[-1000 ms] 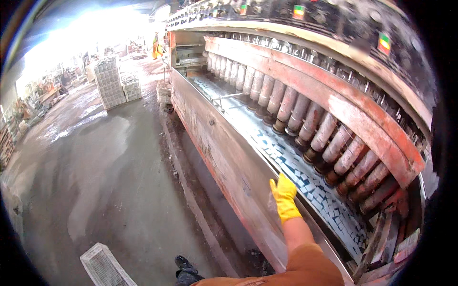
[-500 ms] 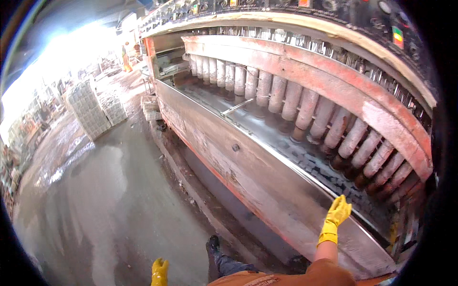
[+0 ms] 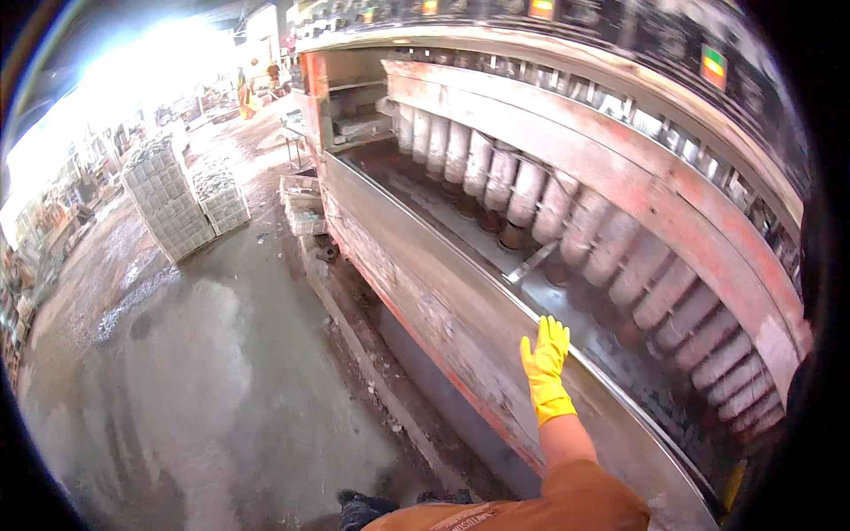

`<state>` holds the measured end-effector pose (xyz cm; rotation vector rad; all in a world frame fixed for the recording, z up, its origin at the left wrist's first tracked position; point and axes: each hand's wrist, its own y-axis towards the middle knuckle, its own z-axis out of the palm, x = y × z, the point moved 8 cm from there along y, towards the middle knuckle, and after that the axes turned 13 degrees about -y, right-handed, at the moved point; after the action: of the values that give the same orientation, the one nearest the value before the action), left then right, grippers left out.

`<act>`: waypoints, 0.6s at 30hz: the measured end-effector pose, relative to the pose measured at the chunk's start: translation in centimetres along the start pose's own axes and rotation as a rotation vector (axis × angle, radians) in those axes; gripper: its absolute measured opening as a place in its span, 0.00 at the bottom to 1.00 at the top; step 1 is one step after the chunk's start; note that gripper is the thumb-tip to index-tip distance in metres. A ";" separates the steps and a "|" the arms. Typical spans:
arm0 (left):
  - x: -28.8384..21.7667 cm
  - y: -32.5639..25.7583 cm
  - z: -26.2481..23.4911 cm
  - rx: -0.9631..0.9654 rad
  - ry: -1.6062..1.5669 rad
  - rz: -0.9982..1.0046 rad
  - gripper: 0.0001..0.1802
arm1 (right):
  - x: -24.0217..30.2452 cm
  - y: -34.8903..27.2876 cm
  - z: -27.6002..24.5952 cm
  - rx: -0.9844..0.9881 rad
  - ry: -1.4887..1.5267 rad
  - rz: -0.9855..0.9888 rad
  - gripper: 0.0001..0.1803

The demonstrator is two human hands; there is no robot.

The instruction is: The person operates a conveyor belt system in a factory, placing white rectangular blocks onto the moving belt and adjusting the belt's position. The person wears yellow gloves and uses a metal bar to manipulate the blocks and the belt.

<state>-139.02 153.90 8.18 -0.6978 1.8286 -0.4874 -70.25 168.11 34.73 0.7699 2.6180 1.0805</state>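
Observation:
My right hand (image 3: 546,365), in a yellow rubber glove, is open with its fingers extended and the thumb apart. It is at the top edge of a long metal front panel (image 3: 443,257), by the bright metal rail; whether it touches the rail I cannot tell. It holds nothing visible. Behind the panel runs a wet dark bed (image 3: 611,363) under a row of thick upright cylinders (image 3: 584,227) on a large machine. A short metal bar (image 3: 532,263) juts from the rail over the bed, beyond my hand. My left hand is out of view.
A worn red-and-grey beam (image 3: 602,142) spans above the cylinders, below a dark control panel (image 3: 673,57) with coloured lights. Stacked blocks (image 3: 164,199) stand on the wet concrete floor (image 3: 204,372) to the left. A ledge with debris (image 3: 372,376) follows the machine's base. A person (image 3: 244,93) stands far off.
My right hand has moved left and forward along the panel's edge, and its fingers have spread. My gloved left hand has dropped out of view. The view has shifted along the machine.

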 end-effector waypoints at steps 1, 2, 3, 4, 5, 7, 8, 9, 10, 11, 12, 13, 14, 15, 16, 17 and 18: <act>-0.9 1.9 -0.8 -0.002 -0.004 -0.017 0.30 | 2.7 2.3 2.2 0.010 -0.040 -0.015 0.41; -2.0 4.0 -1.4 -0.001 -0.013 -0.024 0.30 | 5.1 4.4 4.4 0.044 -0.081 -0.008 0.43; -3.1 6.2 -2.2 -0.003 -0.012 -0.029 0.30 | 7.0 6.5 6.4 0.085 -0.077 -0.001 0.45; -4.3 8.6 -3.3 -0.006 -0.011 -0.033 0.30 | 8.7 8.6 8.5 0.170 -0.080 0.026 0.47; -5.5 10.7 -4.3 -0.002 -0.006 -0.033 0.29 | 10.3 9.9 10.1 0.261 -0.084 0.055 0.50; -8.0 15.0 -6.7 -0.001 0.005 -0.034 0.29 | 13.0 12.1 11.7 0.364 -0.224 0.085 0.52; -9.4 17.3 -8.2 -0.002 0.006 -0.037 0.29 | 14.3 13.1 12.2 0.419 -0.296 0.093 0.53; -11.0 19.5 -10.1 -0.012 0.017 -0.032 0.29 | 15.2 14.2 13.2 0.543 -0.332 0.110 0.58; -12.8 21.9 -12.2 -0.020 0.027 -0.017 0.29 | 16.2 15.2 13.3 0.575 -0.333 0.104 0.59; -14.8 24.4 -14.6 -0.031 0.040 -0.005 0.29 | 17.2 16.3 13.6 0.608 -0.335 0.103 0.60; -16.8 26.9 -17.0 -0.046 0.055 0.013 0.29 | 18.1 17.0 13.9 0.645 -0.344 0.109 0.61; -18.9 29.4 -19.4 -0.064 0.072 0.044 0.29 | 18.2 17.6 14.4 0.724 -0.390 0.111 0.63; -21.1 31.9 -22.0 -0.086 0.089 0.080 0.28 | 18.7 18.1 14.6 0.737 -0.445 0.103 0.63; -23.6 34.8 -24.0 -0.103 0.101 0.120 0.28 | 18.9 18.6 14.9 0.758 -0.401 0.128 0.59; -26.4 37.8 -25.9 -0.119 0.103 0.170 0.28 | 19.1 19.2 15.2 0.768 -0.364 0.152 0.55; -29.0 40.7 -27.3 -0.130 0.102 0.220 0.28 | 18.9 19.8 15.6 0.787 -0.314 0.183 0.49; -31.7 43.5 -28.3 -0.137 0.093 0.273 0.28 | 19.0 20.6 16.2 0.801 -0.277 0.208 0.43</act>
<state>-167.39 207.52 12.92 -0.5115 2.0221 -0.2192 -72.22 200.32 37.86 1.2457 2.7189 -0.1112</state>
